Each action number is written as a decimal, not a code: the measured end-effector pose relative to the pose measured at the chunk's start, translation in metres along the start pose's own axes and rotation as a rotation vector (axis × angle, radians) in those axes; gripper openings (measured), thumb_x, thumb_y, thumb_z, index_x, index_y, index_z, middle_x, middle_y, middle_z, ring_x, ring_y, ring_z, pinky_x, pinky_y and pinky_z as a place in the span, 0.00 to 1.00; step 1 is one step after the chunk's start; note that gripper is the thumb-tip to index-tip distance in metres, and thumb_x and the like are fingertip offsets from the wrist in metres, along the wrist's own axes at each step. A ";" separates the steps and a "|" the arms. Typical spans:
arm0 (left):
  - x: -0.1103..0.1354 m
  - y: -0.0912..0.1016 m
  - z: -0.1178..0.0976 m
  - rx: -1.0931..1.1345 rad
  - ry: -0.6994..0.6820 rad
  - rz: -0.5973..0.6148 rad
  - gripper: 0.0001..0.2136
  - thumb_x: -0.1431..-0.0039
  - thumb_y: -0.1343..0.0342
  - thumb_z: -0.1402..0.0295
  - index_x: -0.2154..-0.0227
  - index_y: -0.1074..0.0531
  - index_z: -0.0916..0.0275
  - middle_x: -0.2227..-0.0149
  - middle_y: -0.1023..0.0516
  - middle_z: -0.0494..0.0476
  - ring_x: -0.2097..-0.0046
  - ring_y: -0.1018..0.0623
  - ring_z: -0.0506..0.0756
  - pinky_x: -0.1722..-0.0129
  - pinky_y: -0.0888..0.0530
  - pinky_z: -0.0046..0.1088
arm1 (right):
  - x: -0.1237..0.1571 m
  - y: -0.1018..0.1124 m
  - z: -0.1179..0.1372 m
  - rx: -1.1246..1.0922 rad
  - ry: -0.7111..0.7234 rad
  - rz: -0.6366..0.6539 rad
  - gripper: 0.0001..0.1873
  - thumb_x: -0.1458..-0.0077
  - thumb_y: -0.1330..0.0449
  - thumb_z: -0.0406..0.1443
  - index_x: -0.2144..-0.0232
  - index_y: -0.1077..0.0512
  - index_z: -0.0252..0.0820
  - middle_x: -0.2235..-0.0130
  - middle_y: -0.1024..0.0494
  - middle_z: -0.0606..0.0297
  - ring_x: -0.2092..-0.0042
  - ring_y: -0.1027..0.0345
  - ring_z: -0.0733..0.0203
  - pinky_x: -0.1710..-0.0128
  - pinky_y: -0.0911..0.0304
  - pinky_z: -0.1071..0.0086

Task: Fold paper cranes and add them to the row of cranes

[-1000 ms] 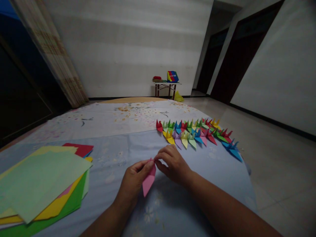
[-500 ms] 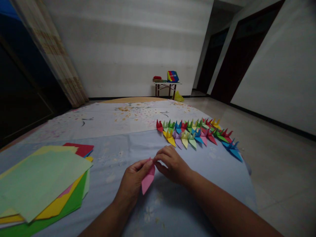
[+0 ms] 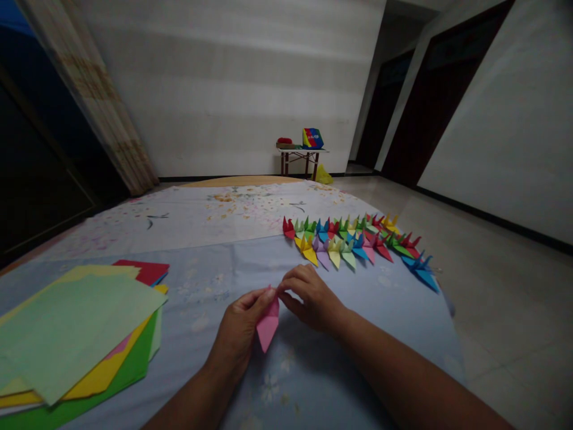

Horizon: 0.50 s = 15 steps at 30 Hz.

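A pink origami crane [image 3: 268, 327], folded with one pointed wing hanging down, is pinched between the thumb and fingers of my left hand [image 3: 244, 316]. My right hand [image 3: 311, 297] is closed in a pinch at the crane's upper right end, where the fingertips hide the bit of paper they grip. Both hands are just above the blue flowered tablecloth [image 3: 201, 304]. Beyond my right hand stand several finished paper cranes in rows, among them a yellow crane [image 3: 307, 248] and a blue crane [image 3: 421, 272] at the right end.
At the left lies a fanned stack of coloured paper, with a pale green sheet [image 3: 94, 322] on top. The table's rounded edge falls away on the right. Far back, a small table [image 3: 302, 151] by the wall holds a colourful box [image 3: 312, 138].
The pink crane has turned slightly, so its lower wing now hangs straighter and shows more of its face. Both hands have stayed almost where they were.
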<state>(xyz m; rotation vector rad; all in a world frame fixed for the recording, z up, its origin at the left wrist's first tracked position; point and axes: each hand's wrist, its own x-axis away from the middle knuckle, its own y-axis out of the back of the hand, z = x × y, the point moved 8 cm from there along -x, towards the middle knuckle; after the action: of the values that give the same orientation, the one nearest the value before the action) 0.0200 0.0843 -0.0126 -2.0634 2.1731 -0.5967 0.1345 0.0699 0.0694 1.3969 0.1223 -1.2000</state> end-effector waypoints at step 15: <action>0.000 0.002 -0.006 -0.036 -0.067 -0.027 0.12 0.57 0.36 0.63 0.69 0.23 0.63 0.71 0.22 0.52 0.67 0.27 0.50 0.64 0.33 0.23 | 0.003 0.003 -0.008 -0.187 -0.142 -0.044 0.03 0.48 0.43 0.33 0.69 0.30 0.40 0.69 0.29 0.63 0.65 0.36 0.62 0.62 0.43 0.65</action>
<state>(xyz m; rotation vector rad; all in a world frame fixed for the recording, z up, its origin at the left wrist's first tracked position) 0.0159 0.0862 -0.0076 -2.1017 2.1380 -0.4876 0.1425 0.0737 0.0674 1.1485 0.1623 -1.2864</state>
